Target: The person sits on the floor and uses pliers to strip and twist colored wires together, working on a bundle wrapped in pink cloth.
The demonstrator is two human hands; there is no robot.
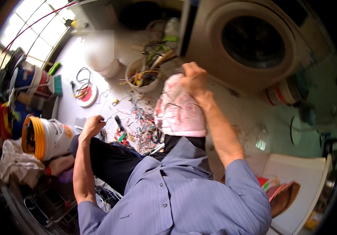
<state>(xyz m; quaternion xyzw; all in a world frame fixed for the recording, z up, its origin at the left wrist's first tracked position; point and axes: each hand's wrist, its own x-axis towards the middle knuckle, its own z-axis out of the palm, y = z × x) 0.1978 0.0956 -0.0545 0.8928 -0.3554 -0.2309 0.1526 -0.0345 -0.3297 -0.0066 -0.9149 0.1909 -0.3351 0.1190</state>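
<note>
Head view: my right hand [195,80] curls over the far right edge of a pink towel [180,114], my left hand [92,127] bends apart from it, and I cannot tell whether either grips anything. Draped on my right leg [171,143], the towel looks soft, light, best held by its hem; beyond lie tangled wires [141,122].

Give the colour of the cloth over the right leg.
Pale pink with reddish streaks; the cloth shows best in the head view.
</note>
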